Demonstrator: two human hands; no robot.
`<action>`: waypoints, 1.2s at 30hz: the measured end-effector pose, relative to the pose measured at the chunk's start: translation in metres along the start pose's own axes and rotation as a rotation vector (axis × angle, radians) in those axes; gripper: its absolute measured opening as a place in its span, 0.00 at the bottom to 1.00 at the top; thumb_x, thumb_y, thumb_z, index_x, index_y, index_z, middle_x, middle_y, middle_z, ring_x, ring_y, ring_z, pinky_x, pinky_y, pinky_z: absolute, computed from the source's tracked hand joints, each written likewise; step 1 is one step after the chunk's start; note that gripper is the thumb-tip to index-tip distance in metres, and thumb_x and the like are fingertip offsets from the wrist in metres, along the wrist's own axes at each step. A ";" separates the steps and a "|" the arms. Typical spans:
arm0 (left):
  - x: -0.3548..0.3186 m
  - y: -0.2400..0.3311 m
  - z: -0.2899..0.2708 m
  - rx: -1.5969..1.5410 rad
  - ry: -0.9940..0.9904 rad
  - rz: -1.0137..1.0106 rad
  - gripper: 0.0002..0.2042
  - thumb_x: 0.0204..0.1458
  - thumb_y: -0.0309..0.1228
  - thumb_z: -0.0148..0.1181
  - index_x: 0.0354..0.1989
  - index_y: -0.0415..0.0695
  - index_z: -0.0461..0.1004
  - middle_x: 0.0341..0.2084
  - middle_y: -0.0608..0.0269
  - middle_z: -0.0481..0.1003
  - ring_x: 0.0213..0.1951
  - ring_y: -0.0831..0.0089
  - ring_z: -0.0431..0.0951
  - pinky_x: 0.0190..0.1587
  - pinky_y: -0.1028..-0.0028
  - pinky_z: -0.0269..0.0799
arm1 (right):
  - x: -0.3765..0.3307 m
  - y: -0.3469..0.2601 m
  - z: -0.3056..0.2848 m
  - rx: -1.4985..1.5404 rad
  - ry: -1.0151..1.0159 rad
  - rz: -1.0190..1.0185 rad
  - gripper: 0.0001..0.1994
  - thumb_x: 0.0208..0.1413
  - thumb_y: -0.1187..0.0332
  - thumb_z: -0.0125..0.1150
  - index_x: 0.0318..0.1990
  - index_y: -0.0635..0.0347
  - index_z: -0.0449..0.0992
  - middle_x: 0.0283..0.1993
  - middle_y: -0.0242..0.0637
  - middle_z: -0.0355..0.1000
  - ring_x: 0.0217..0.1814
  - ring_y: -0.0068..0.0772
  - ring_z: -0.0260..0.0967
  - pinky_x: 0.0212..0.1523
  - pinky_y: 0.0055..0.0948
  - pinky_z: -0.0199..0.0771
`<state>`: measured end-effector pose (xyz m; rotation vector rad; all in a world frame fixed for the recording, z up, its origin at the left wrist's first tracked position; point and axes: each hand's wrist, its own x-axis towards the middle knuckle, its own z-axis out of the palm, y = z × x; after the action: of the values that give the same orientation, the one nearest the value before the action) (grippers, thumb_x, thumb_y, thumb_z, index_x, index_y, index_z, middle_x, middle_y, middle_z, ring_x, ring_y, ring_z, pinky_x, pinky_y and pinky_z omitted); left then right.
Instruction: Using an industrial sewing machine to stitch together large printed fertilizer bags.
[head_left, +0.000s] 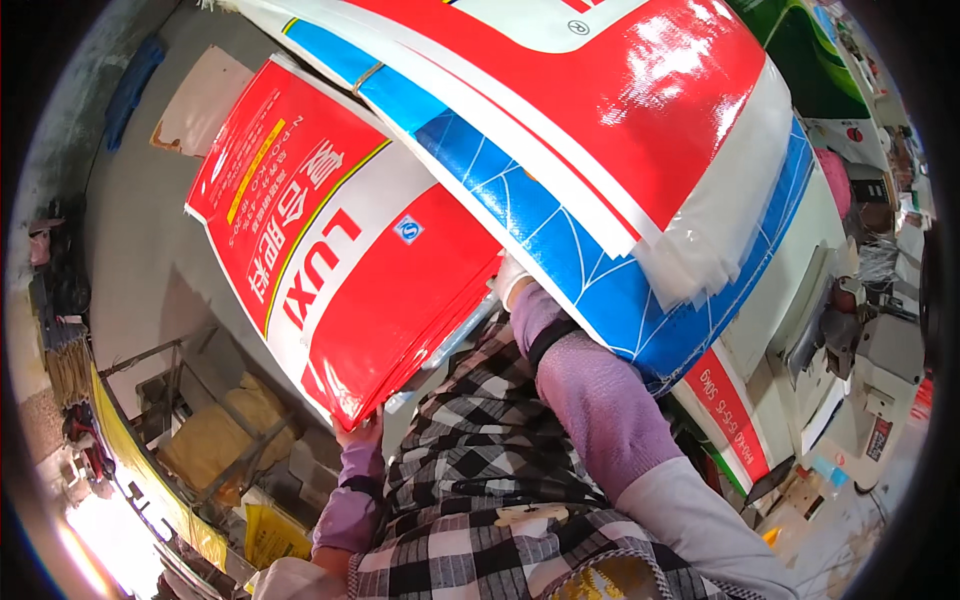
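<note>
My left hand [360, 430] grips the lower corner of a flat stack of red and white printed woven sacks [330, 250], which tilts up to the left. My right hand [512, 280], in a white glove, reaches up under a second bundle of red, white and blue sacks [600, 150]; that bundle lies over my purple right sleeve and hides most of the hand. The two bundles overlap at the top. My checked apron fills the lower middle.
A white machine table [800, 300] with more printed sacks on it stands at the right. A metal frame rack [200, 400] holding brown sacks and a yellow bag [270, 535] sits lower left on the grey floor [140, 230].
</note>
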<state>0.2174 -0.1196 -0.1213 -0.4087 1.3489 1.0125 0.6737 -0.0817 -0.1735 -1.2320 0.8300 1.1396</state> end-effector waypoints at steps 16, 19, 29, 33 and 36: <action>0.041 -0.007 -0.024 0.079 0.031 0.074 0.29 0.53 0.58 0.49 0.57 0.51 0.67 0.55 0.61 0.70 0.54 0.53 0.68 0.51 0.48 0.68 | -0.009 -0.016 -0.037 -0.158 -0.115 -0.033 0.13 0.52 0.59 0.54 0.44 0.48 0.71 0.44 0.31 0.75 0.42 0.41 0.70 0.47 0.47 0.68; 0.021 -0.030 0.001 -0.026 0.097 0.006 0.28 0.54 0.57 0.47 0.57 0.53 0.67 0.56 0.63 0.69 0.55 0.55 0.68 0.53 0.49 0.67 | 0.003 -0.022 -0.044 -0.325 -0.023 -0.142 0.13 0.52 0.59 0.55 0.44 0.49 0.72 0.44 0.31 0.75 0.42 0.42 0.71 0.46 0.46 0.68; 0.048 -0.019 -0.020 -0.011 0.078 -0.083 0.25 0.58 0.52 0.48 0.57 0.48 0.65 0.54 0.57 0.68 0.55 0.54 0.67 0.54 0.53 0.70 | 0.007 -0.022 -0.031 -1.132 0.114 -0.564 0.11 0.50 0.62 0.57 0.42 0.51 0.73 0.44 0.34 0.75 0.40 0.45 0.71 0.45 0.45 0.69; 0.051 -0.013 -0.024 -0.125 0.081 -0.147 0.26 0.58 0.49 0.50 0.57 0.43 0.64 0.55 0.45 0.63 0.55 0.45 0.65 0.51 0.52 0.74 | -0.043 -0.013 -0.014 -1.370 0.047 -0.820 0.09 0.48 0.66 0.59 0.37 0.54 0.73 0.44 0.40 0.75 0.41 0.49 0.72 0.45 0.43 0.70; 0.041 -0.008 -0.018 -0.100 0.038 -0.209 0.27 0.57 0.49 0.52 0.57 0.40 0.63 0.56 0.38 0.60 0.55 0.38 0.64 0.50 0.50 0.75 | -0.130 -0.026 0.008 -1.272 -0.157 -1.472 0.08 0.42 0.77 0.55 0.33 0.60 0.71 0.41 0.49 0.72 0.45 0.58 0.69 0.47 0.48 0.68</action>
<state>0.2091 -0.1229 -0.1659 -0.6333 1.2635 0.9043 0.6631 -0.0997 -0.0424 -2.0649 -1.1131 0.3386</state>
